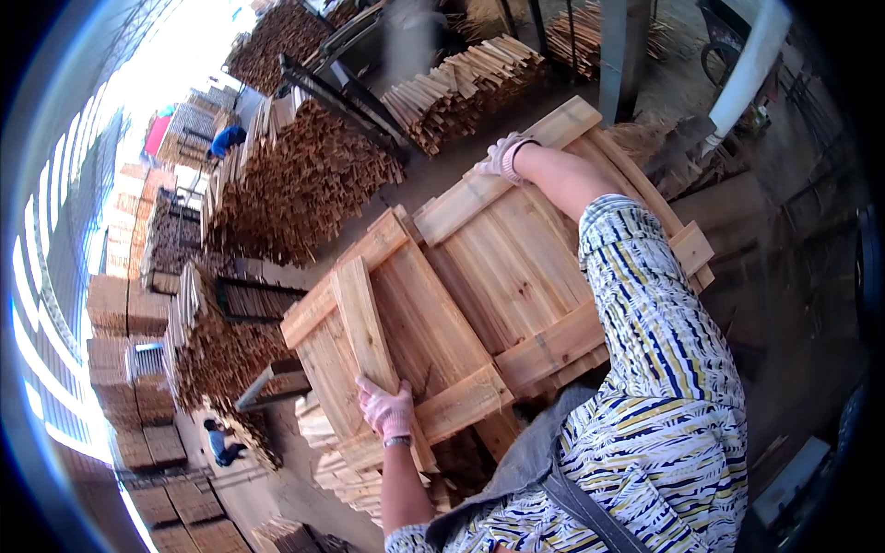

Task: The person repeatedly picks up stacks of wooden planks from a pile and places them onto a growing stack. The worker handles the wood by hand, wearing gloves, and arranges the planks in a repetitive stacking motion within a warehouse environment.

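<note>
Two pale wooden panels lie side by side in front of me, made of planks with cross battens. My left hand (387,410), in a pink glove, is closed round a loose-looking wooden slat (362,309) that lies lengthwise over the left panel (419,318). Across the right panel (512,267) reaches my right arm. The gloved right hand (505,158) grips the far edge of that panel at its upper batten (461,205), with the fingertips partly out of sight. Whether the slat is fastened cannot be seen.
Large stacks of cut wood strips (295,180) stand beyond the panels, with another stack (461,88) farther right. Dark metal rails (341,97) run between them. A grey post (625,60) rises at the far right. Two people (221,442) (227,140) are off to the left.
</note>
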The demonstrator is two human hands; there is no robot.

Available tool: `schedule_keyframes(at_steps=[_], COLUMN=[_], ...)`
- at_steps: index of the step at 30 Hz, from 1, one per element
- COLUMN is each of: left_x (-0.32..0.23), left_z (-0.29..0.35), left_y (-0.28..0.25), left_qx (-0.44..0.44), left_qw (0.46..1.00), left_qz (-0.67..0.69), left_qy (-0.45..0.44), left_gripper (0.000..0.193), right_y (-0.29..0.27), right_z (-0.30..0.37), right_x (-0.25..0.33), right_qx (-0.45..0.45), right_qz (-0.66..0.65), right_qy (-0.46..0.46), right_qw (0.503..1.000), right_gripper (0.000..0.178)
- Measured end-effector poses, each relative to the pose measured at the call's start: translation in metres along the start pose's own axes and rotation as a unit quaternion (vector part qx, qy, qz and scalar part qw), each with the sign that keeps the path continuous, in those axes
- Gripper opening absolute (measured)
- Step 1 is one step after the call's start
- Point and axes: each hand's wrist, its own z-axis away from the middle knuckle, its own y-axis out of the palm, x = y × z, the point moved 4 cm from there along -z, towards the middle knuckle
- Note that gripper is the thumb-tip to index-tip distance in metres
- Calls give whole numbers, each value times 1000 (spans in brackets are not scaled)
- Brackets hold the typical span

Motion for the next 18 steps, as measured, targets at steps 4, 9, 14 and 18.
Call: schedule_keyframes(at_steps=[4,9,14,18], left_x=[12,13,33,14], left_z=[7,21,17,67], left_y=[4,-21,-24,-45], left_qx=[21,43,121,209], left_qw=[999,998,951,754], left_qz=[-13,35,283,623], left_qy=[-40,-20,-3,-13], left_gripper=[113,114,107,104], right_y=[-18,-5,-2,6], right_z=[-5,13,169,242], right_x=[26,44,175,259], right_qx=[13,-130,-246,-83], right_qz=[60,-188,-267,-642], right_qy=[-58,78,-219,-269], right_qw=[996,970,906,714], right_gripper=[49,49,89,105])
